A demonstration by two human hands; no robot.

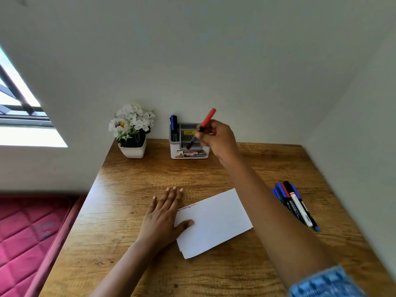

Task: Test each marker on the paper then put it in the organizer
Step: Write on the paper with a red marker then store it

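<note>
My right hand (216, 138) grips a marker with a red cap (205, 123), tilted, its lower end just above the front of the white and grey organizer (175, 152) at the back of the desk. Dark and blue markers (174, 125) stand in the organizer's left slot. My left hand (165, 213) rests flat on the desk, its thumb on the left edge of the white paper (216, 221). Small coloured scribbles run along the paper's top left edge. Several more markers (295, 203) lie in a bunch on the desk to the right.
A white pot of white flowers (131, 129) stands left of the organizer against the wall. The wooden desk (132, 181) fills the view; its left edge borders a pink mattress (27, 232). A window is at far left.
</note>
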